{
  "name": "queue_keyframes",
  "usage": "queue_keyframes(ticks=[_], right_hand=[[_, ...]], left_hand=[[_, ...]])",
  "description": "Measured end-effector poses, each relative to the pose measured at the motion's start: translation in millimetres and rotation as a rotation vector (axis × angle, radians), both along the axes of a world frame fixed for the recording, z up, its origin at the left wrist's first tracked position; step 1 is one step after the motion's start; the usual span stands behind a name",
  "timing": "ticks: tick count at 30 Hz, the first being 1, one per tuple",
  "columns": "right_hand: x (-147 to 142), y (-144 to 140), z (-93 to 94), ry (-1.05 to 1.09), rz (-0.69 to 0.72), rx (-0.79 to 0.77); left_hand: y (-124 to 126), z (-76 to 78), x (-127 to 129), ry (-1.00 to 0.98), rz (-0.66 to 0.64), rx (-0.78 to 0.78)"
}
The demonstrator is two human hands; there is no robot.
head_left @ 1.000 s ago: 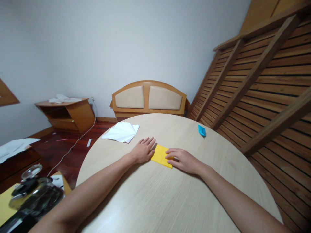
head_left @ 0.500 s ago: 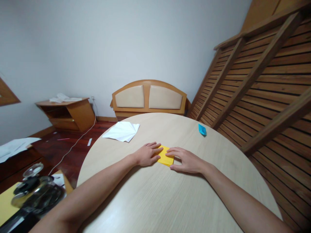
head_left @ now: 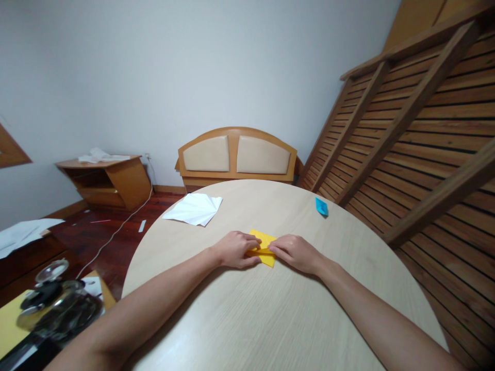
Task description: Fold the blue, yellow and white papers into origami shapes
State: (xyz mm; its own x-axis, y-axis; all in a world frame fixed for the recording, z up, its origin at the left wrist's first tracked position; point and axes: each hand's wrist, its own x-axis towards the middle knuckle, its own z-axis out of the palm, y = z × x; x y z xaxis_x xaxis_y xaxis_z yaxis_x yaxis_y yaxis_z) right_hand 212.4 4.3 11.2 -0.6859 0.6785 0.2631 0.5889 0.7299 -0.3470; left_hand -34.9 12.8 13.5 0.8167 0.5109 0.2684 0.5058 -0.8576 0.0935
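A small folded sheet of yellow paper (head_left: 266, 259) lies on the round table, with its front edge partly raised into a flap. My left hand (head_left: 236, 249) grips its left side, thumb at the front and fingers curled over the top. On the right side, the fingers and thumb of my right hand (head_left: 297, 252) pinch the raised flap. Parts of the paper are hidden beneath the fingers of both hands.
A creased white sheet (head_left: 193, 209) lies at the table's (head_left: 247, 319) far left. Toward the far right sits a small blue folded paper (head_left: 321, 207). Slatted wood (head_left: 417, 134) leans along the right. A glass pot (head_left: 69, 309) stands at lower left.
The flat yellow paper now has a flap lifted along its middle. My right hand's fingers have closed from spread to a pinch, and my left fingers have curled in.
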Motion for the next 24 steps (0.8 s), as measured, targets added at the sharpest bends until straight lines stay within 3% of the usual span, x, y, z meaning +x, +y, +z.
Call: queue_keyframes(ticks=[6,15,19,24], right_hand=[[1,-2,-0.9,0.048,-0.077,0.065],[6,10,-11.9,0.288,-0.313,-0.003],[11,12,-3.4,0.398,-0.352,0.218],[20,10,5.7,0.465,-0.340,0.464]], left_hand=[[7,-10.3,0,-0.043,0.111,0.022],[9,-9.3,-2,-0.470,0.125,0.225],[7,-4.9,-5,-0.534,0.026,0.330],[5,-2.0,-8,-0.468,-0.151,0.425]])
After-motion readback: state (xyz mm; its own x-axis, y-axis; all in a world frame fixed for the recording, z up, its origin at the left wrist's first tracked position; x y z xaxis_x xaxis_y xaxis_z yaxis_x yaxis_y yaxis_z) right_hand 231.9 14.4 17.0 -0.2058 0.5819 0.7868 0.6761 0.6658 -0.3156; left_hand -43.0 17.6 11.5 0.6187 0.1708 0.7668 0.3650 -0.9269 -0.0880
